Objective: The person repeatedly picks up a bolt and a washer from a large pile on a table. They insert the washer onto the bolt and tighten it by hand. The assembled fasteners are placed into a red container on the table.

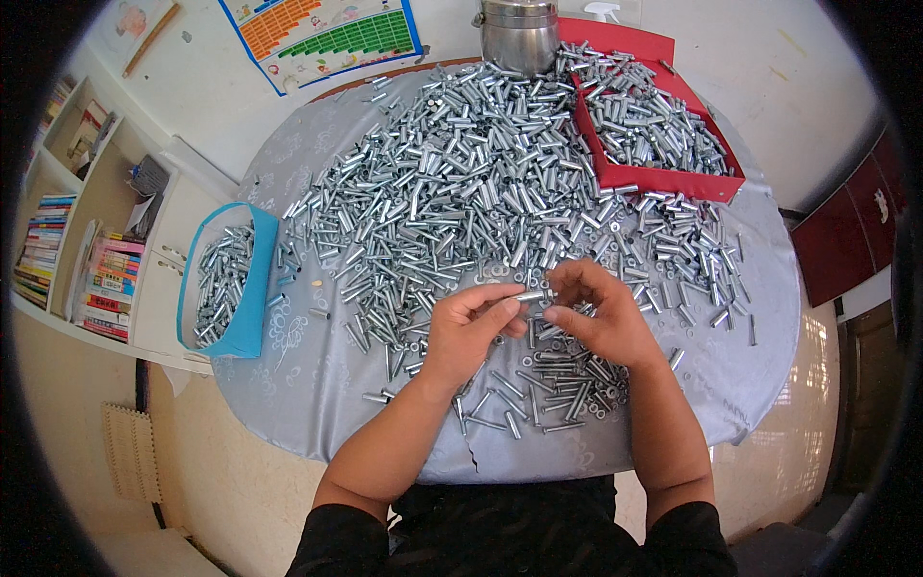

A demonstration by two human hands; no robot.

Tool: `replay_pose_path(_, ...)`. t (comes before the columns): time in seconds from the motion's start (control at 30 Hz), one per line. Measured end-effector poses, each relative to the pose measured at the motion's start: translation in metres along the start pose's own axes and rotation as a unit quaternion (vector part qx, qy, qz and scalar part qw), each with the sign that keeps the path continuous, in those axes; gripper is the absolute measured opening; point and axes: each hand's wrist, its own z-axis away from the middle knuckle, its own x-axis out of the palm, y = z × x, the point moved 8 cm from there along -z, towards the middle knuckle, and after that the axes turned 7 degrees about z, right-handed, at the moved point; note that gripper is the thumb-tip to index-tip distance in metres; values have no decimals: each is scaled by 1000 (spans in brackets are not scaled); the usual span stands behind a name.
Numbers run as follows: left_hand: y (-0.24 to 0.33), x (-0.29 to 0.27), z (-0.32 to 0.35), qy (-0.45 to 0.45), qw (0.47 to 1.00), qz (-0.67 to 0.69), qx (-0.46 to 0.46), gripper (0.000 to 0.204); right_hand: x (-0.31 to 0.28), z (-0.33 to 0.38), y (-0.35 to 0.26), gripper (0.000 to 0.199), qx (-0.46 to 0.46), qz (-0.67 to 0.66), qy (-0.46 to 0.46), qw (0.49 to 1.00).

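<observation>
Between the thumb and fingers of my left hand (473,327) is a shiny silver metal sleeve (532,297), held roughly level and pointing right. Whether a bolt sits inside it, I cannot tell. My right hand (604,315) is just beyond the sleeve's right end, its fingers curled and its thumb apart from them, with nothing visible in the gap. Below both hands lie loose bolts (577,399) and several small washers and nuts (604,396). A great heap of silver sleeves and bolts (452,183) spreads across the table beyond my hands.
A grey patterned cloth (288,404) covers the round table. At the left stands a blue box (252,298) of metal pieces; at the back right, a red box (663,180) is heaped with more. A steel pot (519,38) stands at the back. Bookshelves (87,250) are at the left.
</observation>
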Motion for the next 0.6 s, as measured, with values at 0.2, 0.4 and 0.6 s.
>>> replay_pose_path(0.2, -1, -1, 0, 2, 1000, 6, 3, 23, 0, 1, 13, 17, 38, -12, -11, 999)
replay_pose_path(0.4, -3, -2, -1, -3, 1000, 9, 2, 23, 0, 1, 18, 17, 64, 41, -53, 996)
replay_pose_path(0.6, -2, -2, 0, -4, 1000, -1, -3, 24, 3, 0, 8, 15, 6, 26, -27, 999)
